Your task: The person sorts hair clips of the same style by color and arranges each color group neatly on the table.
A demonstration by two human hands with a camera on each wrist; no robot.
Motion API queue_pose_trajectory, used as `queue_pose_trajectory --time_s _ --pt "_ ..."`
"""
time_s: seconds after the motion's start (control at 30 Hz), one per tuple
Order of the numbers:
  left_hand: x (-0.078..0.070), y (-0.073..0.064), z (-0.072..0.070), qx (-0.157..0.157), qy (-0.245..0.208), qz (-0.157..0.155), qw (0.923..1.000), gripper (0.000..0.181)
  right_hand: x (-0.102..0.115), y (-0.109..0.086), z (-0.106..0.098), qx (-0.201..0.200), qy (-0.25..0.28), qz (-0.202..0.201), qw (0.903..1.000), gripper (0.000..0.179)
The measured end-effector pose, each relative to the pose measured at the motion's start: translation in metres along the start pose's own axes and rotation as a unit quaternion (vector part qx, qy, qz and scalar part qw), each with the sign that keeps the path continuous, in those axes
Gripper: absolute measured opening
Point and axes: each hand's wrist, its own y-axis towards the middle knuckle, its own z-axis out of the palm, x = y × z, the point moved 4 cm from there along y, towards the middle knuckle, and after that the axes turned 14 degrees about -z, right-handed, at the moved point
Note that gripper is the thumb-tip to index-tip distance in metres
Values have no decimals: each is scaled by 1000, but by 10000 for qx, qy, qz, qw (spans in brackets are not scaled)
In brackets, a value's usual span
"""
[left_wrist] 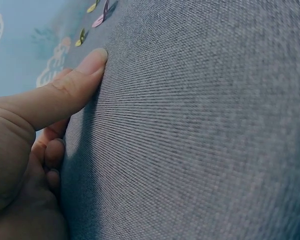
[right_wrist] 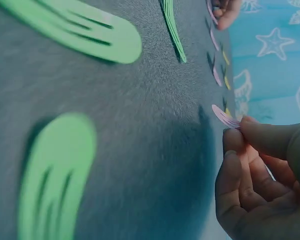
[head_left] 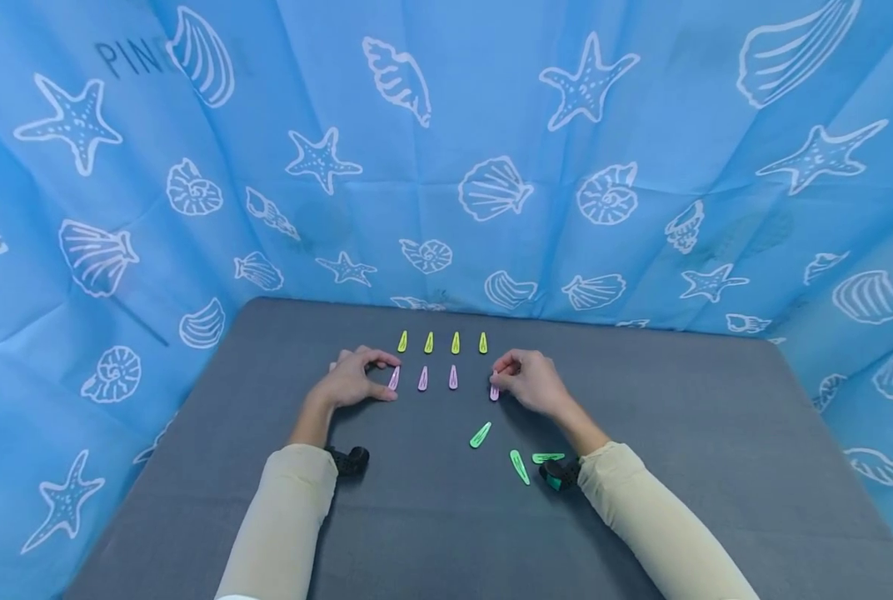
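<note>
In the head view, my left hand [head_left: 351,379] has its thumb and index finger at the two ends of the leftmost pink hair clip [head_left: 394,377], which lies on the table. The left wrist view shows the thumb [left_wrist: 72,90] stretched along the cloth; that clip is hidden there. My right hand [head_left: 531,382] pinches another pink snap clip [right_wrist: 225,117] by one end between thumb and fingertips, low over the table. Between the hands lie two more pink clips, one [head_left: 422,378] nearer the left hand and one [head_left: 453,377] to its right.
Several yellow clips [head_left: 456,342] form a row behind the pink ones. Green clips [head_left: 519,467] lie scattered near my right forearm, one [head_left: 480,435] closer to the middle. A grey cloth [head_left: 416,533] covers the table; a blue shell-patterned curtain [head_left: 446,150] hangs behind.
</note>
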Motion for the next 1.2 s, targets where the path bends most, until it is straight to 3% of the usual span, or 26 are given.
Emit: queue_pose_trajectory --time_s 0.3,0.5,0.9,1.2 --pt "0 1 0 20 0 -95 10000 52 -7 23 14 -70 -89 125 9999 11" --pt "-1 -1 -3 28 -18 -66 10000 51 -7 28 19 86 -503 141 9986 12" --pt "-2 -3 -3 57 -6 -18 10000 55 -4 24 19 248 -639 34 9976 18" --pt "-5 -7 -6 368 39 -203 9991 72 1 14 8 437 -413 -32 9982 44"
